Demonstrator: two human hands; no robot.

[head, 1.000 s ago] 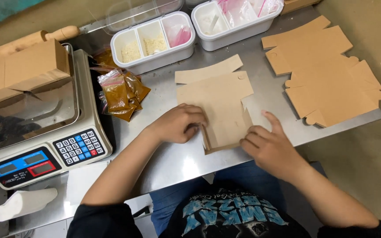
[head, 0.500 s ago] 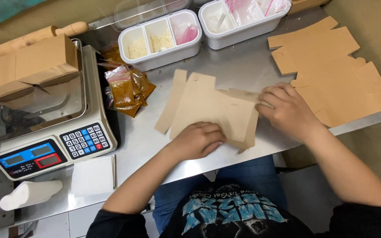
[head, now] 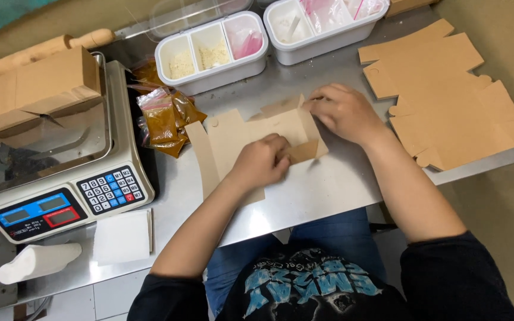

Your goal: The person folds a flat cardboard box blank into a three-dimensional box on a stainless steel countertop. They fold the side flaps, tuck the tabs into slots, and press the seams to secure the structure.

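Observation:
A flat brown cardboard box blank [head: 233,134] lies on the steel table [head: 316,190], partly folded up at its right side. My left hand [head: 261,161] presses down on the blank's middle, fingers curled against a raised flap. My right hand [head: 343,112] grips the upper right flap of the same blank and bends it. A long strip of the blank sticks out to the left, toward several bags of brown spice.
A stack of flat box blanks [head: 447,101] lies at the right table edge. A digital scale [head: 60,178] carrying a folded box [head: 31,89] stands at left. Spice bags [head: 165,116] and two white compartment trays [head: 212,50] [head: 322,24] sit behind. A white pad [head: 123,236] is near the front.
The blank has been turned and shifted. My right hand moved from its lower right side up to the upper right flap, and my left hand slid to the middle while a side was folded up.

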